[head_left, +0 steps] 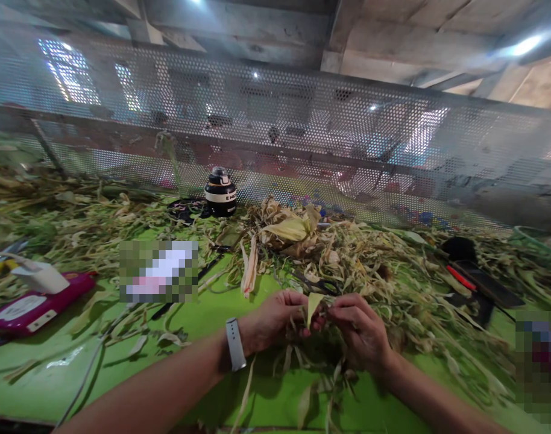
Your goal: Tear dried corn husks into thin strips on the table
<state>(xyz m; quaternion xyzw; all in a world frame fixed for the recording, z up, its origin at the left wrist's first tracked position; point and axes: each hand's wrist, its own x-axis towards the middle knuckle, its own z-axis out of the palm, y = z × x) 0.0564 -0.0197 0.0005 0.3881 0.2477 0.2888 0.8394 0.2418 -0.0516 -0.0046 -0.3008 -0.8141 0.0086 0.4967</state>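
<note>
My left hand (280, 316), wearing a pale watch band (235, 343) on the wrist, pinches a dried plant strand with a flat yellow-green leaf (313, 307) standing up at the fingertips. Close beside it, my right hand (361, 331) has its thumb and fingers closed on the same dried strand. Fingers hide the exact grip points. Limp, withered strands (307, 398) hang and lie below both hands. Just beyond the fingers lie dark-handled scissors (319, 283), partly covered by dried leaves. A pale folded husk-like strip (249, 268) rests to their left.
Heaps of dried plant matter (361, 250) cover much of the green table (162, 386). A black bottle (220, 193) stands at the back, before a perforated metal screen (275, 126). A magenta box (72, 293) with a white plug and cable sits left; a red-and-black tool (460, 277) lies right.
</note>
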